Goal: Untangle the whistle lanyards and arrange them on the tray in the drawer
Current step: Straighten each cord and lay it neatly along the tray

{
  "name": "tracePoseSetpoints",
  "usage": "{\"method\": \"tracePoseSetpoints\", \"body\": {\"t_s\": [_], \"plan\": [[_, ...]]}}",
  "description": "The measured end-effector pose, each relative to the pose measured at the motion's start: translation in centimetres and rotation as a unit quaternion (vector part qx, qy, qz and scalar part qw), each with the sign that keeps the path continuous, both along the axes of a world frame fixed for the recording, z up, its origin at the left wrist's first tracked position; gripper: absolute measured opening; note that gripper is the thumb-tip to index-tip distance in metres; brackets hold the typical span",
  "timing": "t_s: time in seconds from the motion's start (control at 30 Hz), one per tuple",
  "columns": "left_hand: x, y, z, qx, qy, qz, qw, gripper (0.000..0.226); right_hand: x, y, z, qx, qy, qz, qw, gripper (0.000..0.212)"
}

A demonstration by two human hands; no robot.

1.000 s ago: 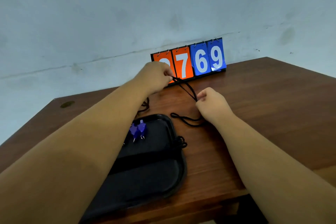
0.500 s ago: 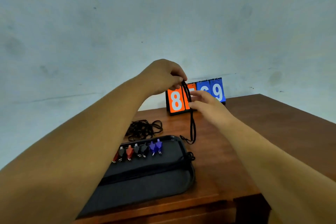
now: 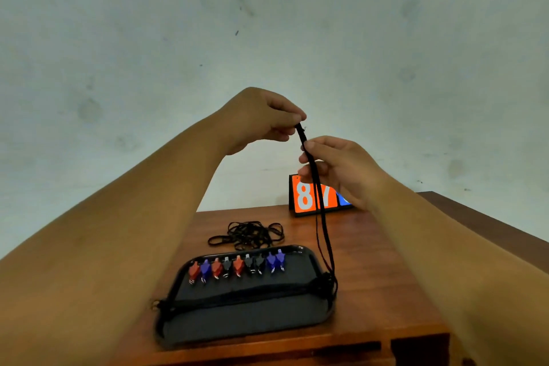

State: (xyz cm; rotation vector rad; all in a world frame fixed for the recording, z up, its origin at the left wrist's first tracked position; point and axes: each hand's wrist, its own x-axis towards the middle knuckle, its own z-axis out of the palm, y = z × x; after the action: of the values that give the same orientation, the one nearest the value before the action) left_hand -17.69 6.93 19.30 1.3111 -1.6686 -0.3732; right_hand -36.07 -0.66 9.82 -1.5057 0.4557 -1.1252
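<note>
My left hand [image 3: 261, 119] is raised high above the table and pinches the top of a black lanyard [image 3: 322, 223]. The cord hangs straight down to the right end of the dark tray [image 3: 243, 321]. Just below, my right hand [image 3: 338, 166] has its fingers curled round the same cord. Several whistles [image 3: 237, 266], red, blue and black, lie in a row along the tray's far side, and cords lie across its middle. A tangled pile of black lanyards [image 3: 248, 235] lies on the table behind the tray.
The wooden table [image 3: 386, 276] carries an orange and blue flip scoreboard [image 3: 312, 196] at its back edge against a pale wall. The table's front edge and a drawer gap [image 3: 341, 348] lie just below the tray.
Both hands have risen from the tabletop, drawing one lanyard up taut. The view has tilted down a little, showing the whole tray and its row of whistles.
</note>
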Motion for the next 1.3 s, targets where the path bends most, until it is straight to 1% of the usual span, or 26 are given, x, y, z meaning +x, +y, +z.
{"method": "tracePoseSetpoints", "body": {"t_s": [0.17, 0.33, 0.5, 0.63, 0.73, 0.83, 1.17, 1.3], "plan": [[0.9, 2.3, 1.4, -0.01, 0.039, -0.007, 0.999, 0.01, 0.7, 2.3, 2.1, 0.002, -0.025, 0.039, 0.999, 0.018], [2.1, 4.3, 2.1, -0.016, 0.072, -0.019, 0.997, 0.013, 1.9, 4.1, 3.5, 0.011, -0.036, 0.08, 0.996, 0.025], [3.5, 5.7, 1.9, -0.016, 0.087, -0.012, 0.996, 0.015, 3.4, 5.0, 3.6, 0.025, -0.052, 0.111, 0.992, 0.019], [4.7, 6.5, 1.4, -0.018, 0.08, 0.006, 0.997, 0.015, 4.6, 5.6, 3.3, 0.03, -0.032, 0.136, 0.99, 0.018], [5.6, 6.8, 0.8, -0.013, 0.086, 0.012, 0.996, 0.015, 5.3, 5.9, 2.9, 0.015, -0.002, 0.155, 0.988, 0.013], [6.6, 6.9, 0.2, -0.007, 0.1, 0.02, 0.995, 0.015, 5.9, 6.1, 2.3, 0.006, 0.016, 0.172, 0.985, 0.013], [10.2, 6.7, -4.1, 0.005, 0.195, 0.03, 0.98, 0.017, 8.1, 5.6, -1.3, 0.07, 0.018, 0.217, 0.973, 0.022], [11.9, 6.7, -5.9, 0.004, 0.228, 0.043, 0.973, 0.017, 8.7, 5.0, -3.0, 0.074, 0.029, 0.219, 0.973, 0.021]]}}
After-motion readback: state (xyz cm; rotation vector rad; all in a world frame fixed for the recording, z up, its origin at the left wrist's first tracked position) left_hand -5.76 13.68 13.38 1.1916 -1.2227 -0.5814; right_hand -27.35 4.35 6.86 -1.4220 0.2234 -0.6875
